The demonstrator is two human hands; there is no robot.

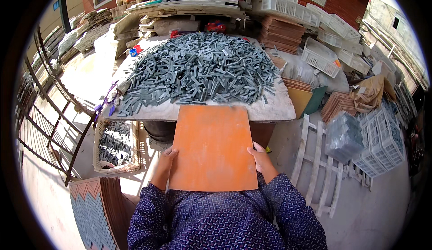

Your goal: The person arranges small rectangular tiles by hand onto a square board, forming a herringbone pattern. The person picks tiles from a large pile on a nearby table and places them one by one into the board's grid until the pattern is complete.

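Between my two hands I hold a flat orange board [213, 149], its far edge at the front edge of the work table [270, 107]. My left hand [166, 157] grips the board's left side, thumb on top. On the opposite side my right hand [260, 154] clasps the edge in the same way; the fingers of both are mostly hidden underneath. The board's upper face looks bare, with faint pale smudges. Just beyond it, a wide heap of small grey stone strips [198, 68] covers most of the table.
At lower left stands a stack of boards topped by a grey herringbone mosaic [92, 214]. A crate of strips [116, 146] sits below the table's left end. To the right are a white wooden rack [317, 164], plastic-wrapped tiles [344, 137], white crates [380, 137] and stacked brown boards [281, 34].
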